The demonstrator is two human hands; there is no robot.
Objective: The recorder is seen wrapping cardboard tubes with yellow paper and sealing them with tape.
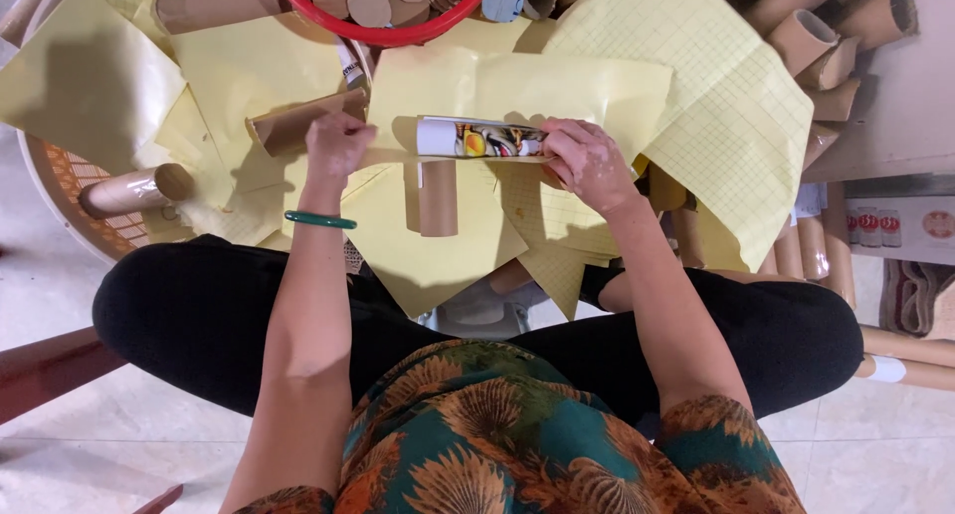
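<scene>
A tube wrapped in a printed label (479,138) lies horizontally across the middle of the view. Its left end is plain white; the remainder carries a picture in yellow, orange, red and black. Its right end is covered by the right hand (589,162), whose fingers close over it. The left hand (336,143), fingers curled, rests just beside the tube's left end. Directly beneath the tube, a bare brown cardboard tube (437,197) lies at right angles to it, pointing toward the person, on a sheet of yellow backing paper (438,260) that hangs over the lap.
</scene>
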